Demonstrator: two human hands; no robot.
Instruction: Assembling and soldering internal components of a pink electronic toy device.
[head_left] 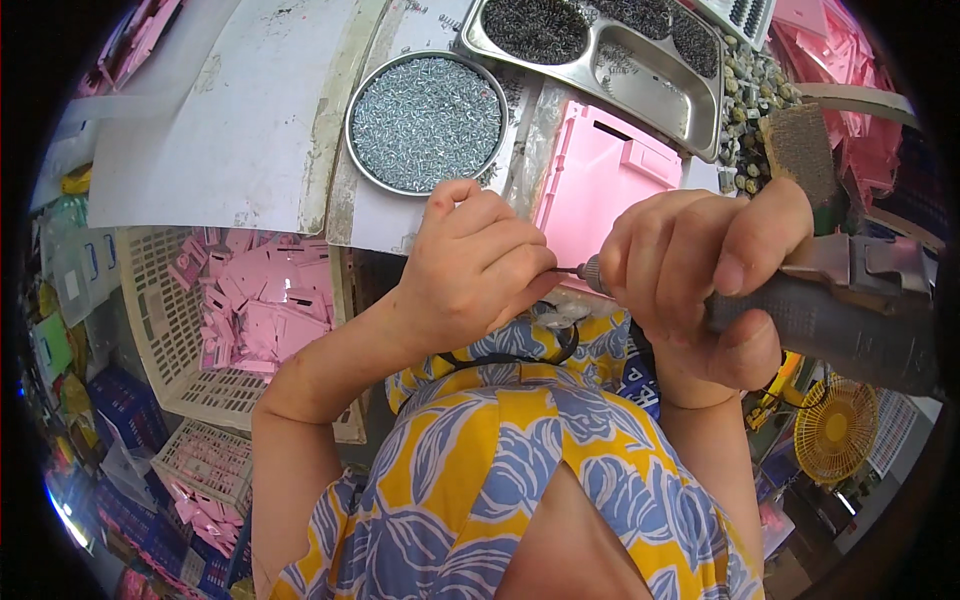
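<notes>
My right hand (690,280) is wrapped around a dark electric screwdriver (830,310), which lies sideways with its bit pointing left. At the tip of the bit, my left hand (475,265) is closed with curled fingers; whatever it pinches there is hidden. Just beyond both hands lies a pink plastic panel (600,175) with a dark slot and a raised block, its near edge partly covered by the hands. Past my left hand, a round metal dish (502,120) is filled with small silvery screws (425,125).
A steel compartment tray (655,135) with dark screws stands at the back. Small round metallic parts (740,120) lie beside it. Pink panels fill a beige crate (165,340) at the left and are piled at the far right (830,50). A yellow fan (837,428) stands low right.
</notes>
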